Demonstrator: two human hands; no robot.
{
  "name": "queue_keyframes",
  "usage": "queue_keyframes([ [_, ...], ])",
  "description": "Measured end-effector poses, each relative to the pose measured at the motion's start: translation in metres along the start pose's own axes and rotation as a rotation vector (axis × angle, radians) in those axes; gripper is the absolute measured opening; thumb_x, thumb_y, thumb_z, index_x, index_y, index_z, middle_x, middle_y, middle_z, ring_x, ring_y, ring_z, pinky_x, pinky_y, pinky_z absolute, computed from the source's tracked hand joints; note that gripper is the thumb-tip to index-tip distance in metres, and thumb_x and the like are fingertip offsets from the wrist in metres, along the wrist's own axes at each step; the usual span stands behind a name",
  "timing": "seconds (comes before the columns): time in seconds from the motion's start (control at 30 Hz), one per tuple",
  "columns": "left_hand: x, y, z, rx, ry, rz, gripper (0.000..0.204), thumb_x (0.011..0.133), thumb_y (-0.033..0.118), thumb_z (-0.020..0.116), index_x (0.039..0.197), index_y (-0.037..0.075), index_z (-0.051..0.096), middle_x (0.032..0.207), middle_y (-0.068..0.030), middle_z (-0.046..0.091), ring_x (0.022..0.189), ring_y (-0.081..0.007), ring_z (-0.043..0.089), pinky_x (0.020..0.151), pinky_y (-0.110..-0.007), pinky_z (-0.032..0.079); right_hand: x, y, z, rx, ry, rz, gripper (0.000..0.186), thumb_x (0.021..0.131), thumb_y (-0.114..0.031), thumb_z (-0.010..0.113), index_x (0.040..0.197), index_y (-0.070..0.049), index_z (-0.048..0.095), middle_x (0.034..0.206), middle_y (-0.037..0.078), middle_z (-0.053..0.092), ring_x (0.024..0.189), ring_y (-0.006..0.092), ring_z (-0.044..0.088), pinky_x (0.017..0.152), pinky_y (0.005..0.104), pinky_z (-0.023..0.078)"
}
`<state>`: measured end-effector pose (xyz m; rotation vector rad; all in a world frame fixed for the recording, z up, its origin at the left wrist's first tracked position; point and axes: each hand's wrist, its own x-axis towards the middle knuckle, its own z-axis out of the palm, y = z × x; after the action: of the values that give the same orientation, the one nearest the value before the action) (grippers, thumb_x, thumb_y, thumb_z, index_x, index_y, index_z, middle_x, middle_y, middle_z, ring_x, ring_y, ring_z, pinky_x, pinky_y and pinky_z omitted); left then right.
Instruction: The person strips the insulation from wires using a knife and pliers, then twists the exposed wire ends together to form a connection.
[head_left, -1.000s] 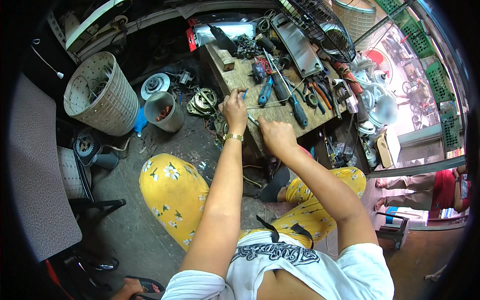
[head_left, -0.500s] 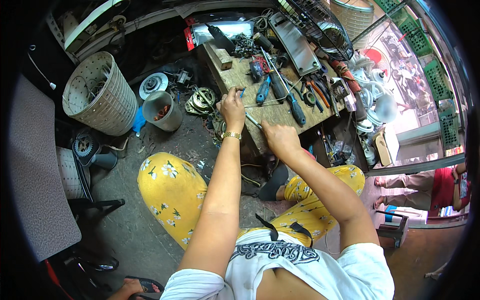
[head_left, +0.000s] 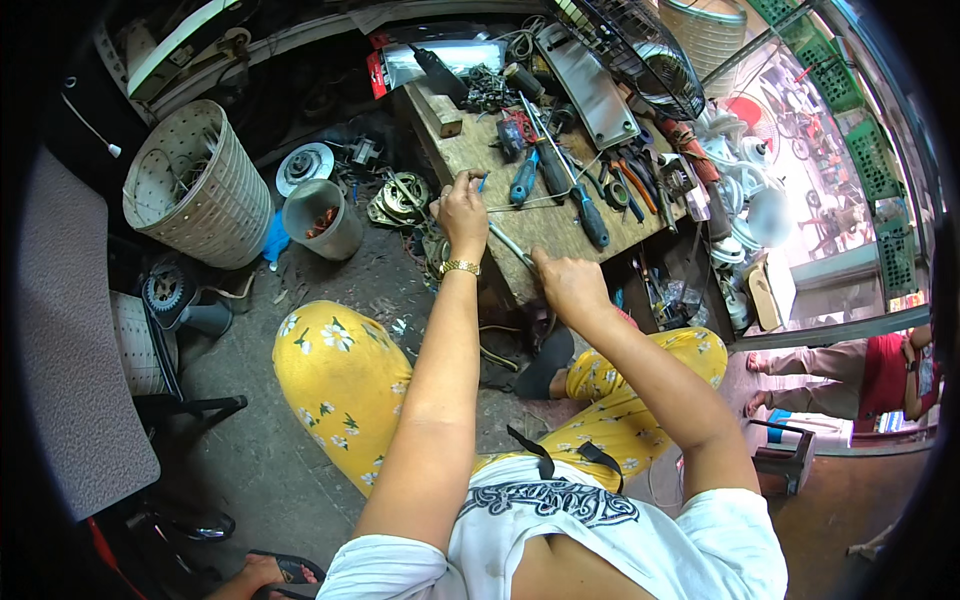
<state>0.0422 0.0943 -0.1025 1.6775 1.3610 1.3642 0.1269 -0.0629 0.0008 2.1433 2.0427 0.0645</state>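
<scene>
Over the near left edge of the wooden worktable, my left hand is closed, fingers pinched. A small blue tip pokes out beside its fingers; the rest of that piece is hidden. A thin pale cord runs from by this hand across the tabletop. My right hand, to the right and nearer me, is wrapped round a slim silvery metal rod, which slants up toward my left wrist. Blue-and-black screwdrivers lie on the table just beyond both hands.
Pliers, a wood block and a metal panel crowd the table. Left on the floor stand a perforated white basket and a bucket with copper pieces. A person stands at the right.
My right hand has shifted slightly right and down along with the metal rod. My left hand stays nearly in place, fingers still closed.
</scene>
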Motion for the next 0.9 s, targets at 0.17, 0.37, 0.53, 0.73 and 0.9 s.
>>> queue_keyframes([
  [0.17, 0.001, -0.001, -0.001, -0.009, 0.005, -0.005, 0.013, 0.092, 0.017, 0.053, 0.098, 0.02, 0.065, 0.077, -0.0023, 0.068, 0.081, -0.0243, 0.061, 0.076, -0.039, 0.036, -0.004, -0.001, 0.002, 0.018, 0.026, 0.014, 0.027, 0.084, -0.01, 0.049, 0.11, -0.009, 0.056, 0.068, 0.015, 0.066, 0.063, 0.0314, 0.067, 0.055, 0.0432, 0.053],
  [0.37, 0.001, 0.001, -0.002, -0.026, -0.006, -0.019, 0.014, 0.093, 0.017, 0.052, 0.098, 0.019, 0.065, 0.078, -0.0023, 0.068, 0.081, -0.0239, 0.061, 0.077, -0.04, 0.036, -0.013, 0.001, 0.007, 0.066, 0.06, 0.021, 0.012, 0.086, -0.013, 0.05, 0.097, -0.009, 0.052, 0.063, 0.016, 0.064, 0.06, 0.0342, 0.066, 0.051, 0.0459, 0.05],
  [0.53, 0.0, 0.001, -0.002, -0.04, -0.01, -0.024, 0.015, 0.093, 0.018, 0.051, 0.098, 0.019, 0.065, 0.078, -0.0025, 0.068, 0.081, -0.0238, 0.061, 0.076, -0.04, 0.036, -0.018, -0.001, 0.001, 0.054, -0.012, 0.053, 0.023, 0.084, -0.01, 0.05, 0.105, -0.007, 0.054, 0.066, 0.016, 0.065, 0.062, 0.0327, 0.067, 0.054, 0.0445, 0.052],
  [0.73, 0.001, 0.0, -0.002, -0.026, 0.0, -0.002, 0.015, 0.094, 0.018, 0.051, 0.098, 0.017, 0.066, 0.078, -0.0046, 0.068, 0.078, -0.0242, 0.062, 0.074, -0.038, 0.039, -0.024, -0.001, 0.002, 0.056, -0.005, 0.055, 0.024, 0.082, -0.01, 0.05, 0.106, -0.007, 0.054, 0.065, 0.016, 0.065, 0.061, 0.0325, 0.067, 0.052, 0.0441, 0.052],
  [0.9, 0.002, 0.002, -0.004, 0.01, 0.012, 0.032, 0.016, 0.094, 0.017, 0.051, 0.097, 0.012, 0.066, 0.08, -0.0078, 0.069, 0.074, -0.0245, 0.065, 0.069, -0.036, 0.044, -0.03, 0.002, 0.004, 0.044, -0.008, 0.03, 0.025, 0.082, -0.01, 0.051, 0.106, -0.007, 0.054, 0.064, 0.015, 0.065, 0.06, 0.0319, 0.066, 0.051, 0.0438, 0.051],
])
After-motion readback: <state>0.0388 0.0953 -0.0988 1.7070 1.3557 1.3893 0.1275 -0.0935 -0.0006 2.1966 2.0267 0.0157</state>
